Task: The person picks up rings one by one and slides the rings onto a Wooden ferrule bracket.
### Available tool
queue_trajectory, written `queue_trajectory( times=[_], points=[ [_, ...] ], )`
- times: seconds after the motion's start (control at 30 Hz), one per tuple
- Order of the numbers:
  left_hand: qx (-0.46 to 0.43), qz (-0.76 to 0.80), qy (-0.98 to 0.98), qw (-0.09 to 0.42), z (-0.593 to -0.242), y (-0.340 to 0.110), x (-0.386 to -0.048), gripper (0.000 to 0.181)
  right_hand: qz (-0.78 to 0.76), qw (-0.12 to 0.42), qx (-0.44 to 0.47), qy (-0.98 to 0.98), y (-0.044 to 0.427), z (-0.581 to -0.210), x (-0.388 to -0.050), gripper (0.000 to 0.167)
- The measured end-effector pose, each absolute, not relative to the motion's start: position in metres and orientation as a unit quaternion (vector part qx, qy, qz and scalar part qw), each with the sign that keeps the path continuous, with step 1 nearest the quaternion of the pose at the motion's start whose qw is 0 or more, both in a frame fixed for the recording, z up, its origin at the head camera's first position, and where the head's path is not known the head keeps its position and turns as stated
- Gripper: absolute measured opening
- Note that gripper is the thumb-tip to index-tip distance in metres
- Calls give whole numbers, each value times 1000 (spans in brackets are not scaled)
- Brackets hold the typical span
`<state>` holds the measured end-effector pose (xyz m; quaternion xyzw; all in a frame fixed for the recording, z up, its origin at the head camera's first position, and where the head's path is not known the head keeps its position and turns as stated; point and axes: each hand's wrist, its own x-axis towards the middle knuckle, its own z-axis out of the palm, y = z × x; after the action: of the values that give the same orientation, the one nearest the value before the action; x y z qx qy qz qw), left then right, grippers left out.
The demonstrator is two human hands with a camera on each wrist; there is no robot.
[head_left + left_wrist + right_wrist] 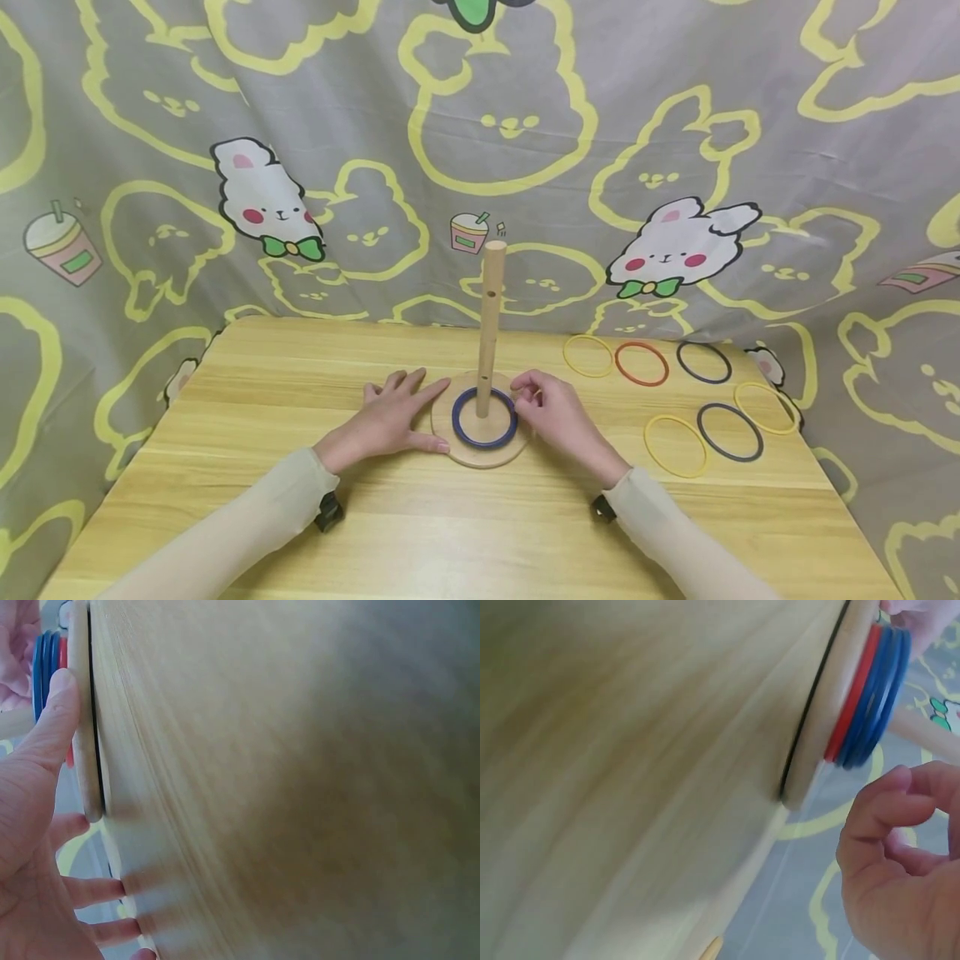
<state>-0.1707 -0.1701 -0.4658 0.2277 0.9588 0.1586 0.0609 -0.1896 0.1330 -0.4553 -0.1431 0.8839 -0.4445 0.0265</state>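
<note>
A round wooden base (487,461) carries an upright wooden post (490,325) with small holes. Around the post's foot lies a stack of blue rings (483,447). In the right wrist view a red ring (853,694) sits beneath the blue ones, against the base. My left hand (386,425) has its fingers spread at the base's left, the thumb touching the edge. Close to the stack's right side is my right hand (558,414), its fingers loosely curled. Nothing shows in its grasp in the right wrist view, where a gap separates its fingertips from the rings in the picture.
On the table's right lie loose rings: several yellow ones, among them a near yellow ring (646,442), a red ring (666,367) and two dark blue rings, one a far dark blue ring (708,382). A patterned grey curtain (360,108) hangs behind and beside the wooden table (450,533).
</note>
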Motion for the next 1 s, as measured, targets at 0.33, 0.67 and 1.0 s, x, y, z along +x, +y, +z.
queue_trajectory(
  times=[0.33,0.67,1.0],
  points=[
    [227,153,960,63,-465,-170,-171,107,-487,16,-107,867,179,-449,-182,21],
    [224,160,959,66,-464,-169,-171,107,-472,10,-77,878,239,-444,-162,23],
    [223,162,959,67,-464,-170,-172,109,-393,13,-58,918,295,-447,-138,28]
  ],
)
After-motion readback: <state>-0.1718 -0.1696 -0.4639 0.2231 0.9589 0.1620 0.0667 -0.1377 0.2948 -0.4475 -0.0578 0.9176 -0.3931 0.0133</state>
